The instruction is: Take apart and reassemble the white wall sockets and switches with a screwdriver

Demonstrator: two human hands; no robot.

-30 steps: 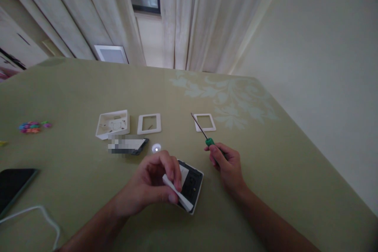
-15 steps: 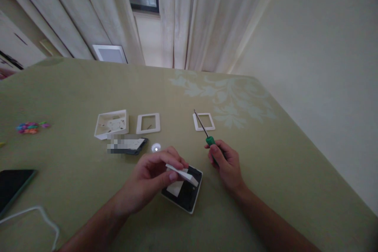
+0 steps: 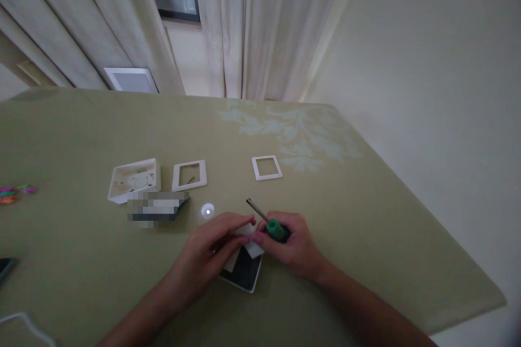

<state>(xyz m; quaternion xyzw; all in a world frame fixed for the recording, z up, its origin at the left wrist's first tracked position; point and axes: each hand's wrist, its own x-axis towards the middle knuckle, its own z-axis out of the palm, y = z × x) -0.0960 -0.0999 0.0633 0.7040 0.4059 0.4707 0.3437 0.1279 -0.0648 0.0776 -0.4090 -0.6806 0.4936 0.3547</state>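
Observation:
Between the fingertips of my left hand [image 3: 203, 249] is a small white switch rocker [image 3: 254, 249], tilted over a switch body [image 3: 246, 271] with a dark face and white edge, which lies on the table. My right hand [image 3: 299, 244] is wrapped round the green handle of a screwdriver [image 3: 277, 230]. Its metal shaft points up and to the left, away from the switch. The right thumb and fingertips meet the rocker's near side, close to my left fingers. Part of the switch is hidden under my left hand.
Beyond my hands lie a white square frame [image 3: 255, 169], a second white frame [image 3: 176, 180] with a screw-like piece inside, and an open white box [image 3: 157, 176]. A partly blurred dark module [image 3: 179, 209] and a small round clear piece [image 3: 207, 210] sit nearer. Colourful bits [image 3: 10, 195] and a white cable [image 3: 30, 325] are leftward.
My right hand has moved left to the rocker, still gripping the screwdriver. The rocker has turned and now sits between both hands' fingertips. The view has shifted slightly right.

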